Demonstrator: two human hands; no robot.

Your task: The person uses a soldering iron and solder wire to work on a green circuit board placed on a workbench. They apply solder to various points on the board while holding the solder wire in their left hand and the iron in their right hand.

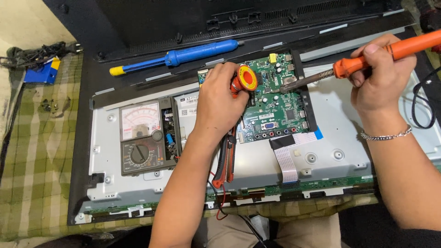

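Right hand (383, 76) closed around the orange handle of a soldering iron (367, 57), grip firm, thumb on top, metal tip angled down and left onto the green circuit board (275, 103), touching or nearly touching near the board's middle; cannot tell which. Silver bracelet (386, 135) on the right wrist. Left hand (218, 103) curled over the left edge of the same board, fingers closed on a small round reel (247, 78) with a red rim and yellow face, held upright just beside the iron's tip. Beneath the left wrist, red and black probes (227, 158) lying together on the grey metal back panel (330, 138) of an opened flat screen, thin red wire trailing toward the near edge. White flat ribbon cable (285, 160) running from below the board down to a narrow green strip along the panel's near edge. Analogue meter (142, 138) with dial and needle scale lying flat on the panel, left of the left forearm, well apart from the board. Blue suction pump (183, 56) with a yellow end resting on the black frame beyond the board. Green checked cloth (41, 160) under the whole set, with a blue holder (43, 71) and tangled black cord at the far left corner.
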